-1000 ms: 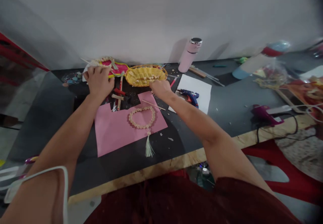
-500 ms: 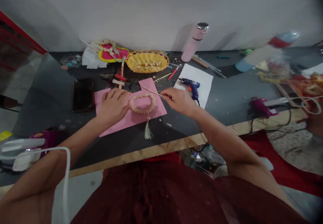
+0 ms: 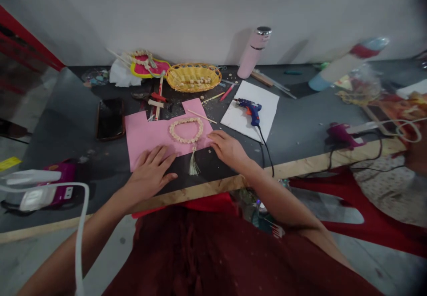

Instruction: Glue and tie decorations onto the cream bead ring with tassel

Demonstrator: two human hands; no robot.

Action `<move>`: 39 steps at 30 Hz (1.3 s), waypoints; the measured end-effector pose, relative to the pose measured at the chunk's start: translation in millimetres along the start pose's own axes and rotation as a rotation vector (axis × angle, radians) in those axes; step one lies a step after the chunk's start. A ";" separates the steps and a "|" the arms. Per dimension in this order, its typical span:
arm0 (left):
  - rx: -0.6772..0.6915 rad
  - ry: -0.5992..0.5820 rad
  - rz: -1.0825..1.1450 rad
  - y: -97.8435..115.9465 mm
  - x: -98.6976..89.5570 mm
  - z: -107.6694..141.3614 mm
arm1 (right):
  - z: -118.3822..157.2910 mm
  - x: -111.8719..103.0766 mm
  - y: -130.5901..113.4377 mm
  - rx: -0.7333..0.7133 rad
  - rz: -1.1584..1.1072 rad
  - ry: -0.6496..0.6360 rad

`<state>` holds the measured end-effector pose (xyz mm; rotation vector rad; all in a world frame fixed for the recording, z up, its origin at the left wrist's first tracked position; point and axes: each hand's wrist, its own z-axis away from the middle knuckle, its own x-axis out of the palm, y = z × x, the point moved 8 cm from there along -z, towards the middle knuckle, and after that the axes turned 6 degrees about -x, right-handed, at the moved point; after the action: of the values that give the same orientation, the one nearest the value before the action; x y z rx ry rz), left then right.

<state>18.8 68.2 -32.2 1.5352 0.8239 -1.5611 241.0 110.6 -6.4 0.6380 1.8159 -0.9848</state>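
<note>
My left hand (image 3: 151, 171) lies flat with fingers spread over the lower edge of a pink sheet of paper (image 3: 140, 131). My right hand (image 3: 228, 150) rests at the sheet's right corner, its fingertips touching the paper and nothing visibly held; its thumb is largely hidden. Between the hands lies a cream beaded loop (image 3: 171, 132) with a pale tassel (image 3: 193, 165) hanging past the paper's lower edge onto the dark table. Above the loop, a thin wooden stick (image 3: 202, 116) lies slanted across the paper's upper right part.
A blue glue gun (image 3: 250, 108) lies on white paper (image 3: 230, 117), its cord running over the table edge. Behind are a yellow basket (image 3: 193, 71), a pink bottle (image 3: 251, 56) and pliers (image 3: 156, 97). A phone (image 3: 110, 119) lies left; a person sits far right.
My right hand has let go of the wooden stick, now on the paper, and moved down to the sheet's corner. My left hand has moved down from beside the loop to the lower edge.
</note>
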 end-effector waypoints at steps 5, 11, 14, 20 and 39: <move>0.009 0.019 -0.026 2.5 3.9 2.5 | -19.6 13.3 8.1 0.082 0.064 -0.103; 0.035 0.045 0.013 3.8 -1.6 3.2 | -11.1 8.0 6.4 0.110 -0.002 -0.082; 0.031 0.030 0.045 4.2 -6.1 3.9 | 1.7 -1.4 3.9 0.141 -0.061 -0.061; 0.046 0.002 0.070 5.4 -8.1 17.4 | 30.1 -24.1 -4.4 0.194 -0.268 0.021; 0.247 0.012 0.264 98.8 -13.5 -3.5 | 56.9 -13.1 -59.0 0.096 -0.618 -0.049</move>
<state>106.2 24.6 -11.8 1.7508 0.4226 -1.4989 229.2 30.8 12.9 0.0909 1.9714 -1.4812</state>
